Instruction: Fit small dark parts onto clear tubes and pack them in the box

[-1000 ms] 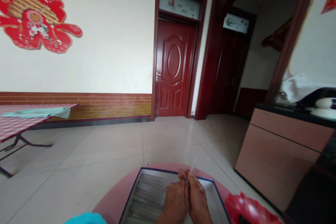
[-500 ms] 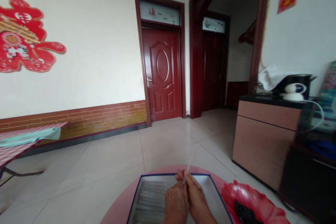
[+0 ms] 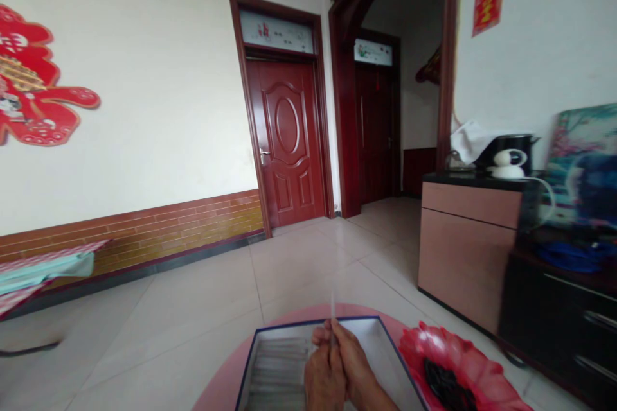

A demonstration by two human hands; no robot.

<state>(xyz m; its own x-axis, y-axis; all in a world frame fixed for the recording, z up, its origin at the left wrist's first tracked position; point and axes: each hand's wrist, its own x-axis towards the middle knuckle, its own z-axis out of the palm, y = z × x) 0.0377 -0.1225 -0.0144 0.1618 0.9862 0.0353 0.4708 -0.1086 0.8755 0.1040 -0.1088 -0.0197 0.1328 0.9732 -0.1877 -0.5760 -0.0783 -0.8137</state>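
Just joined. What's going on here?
A person holds a thin clear rod upright between the left hand and right hand, over an open box of grey rods. The box sits on a pink table, beside a red dish holding something dark.

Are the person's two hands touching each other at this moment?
Touching. The head view shows the left hand and right hand meeting along their fingers, around a thin clear rod.

Pink round tabletop [image 3: 222,376] carrying blue-edged tray [image 3: 274,359], red petal-shaped dish [image 3: 448,359].
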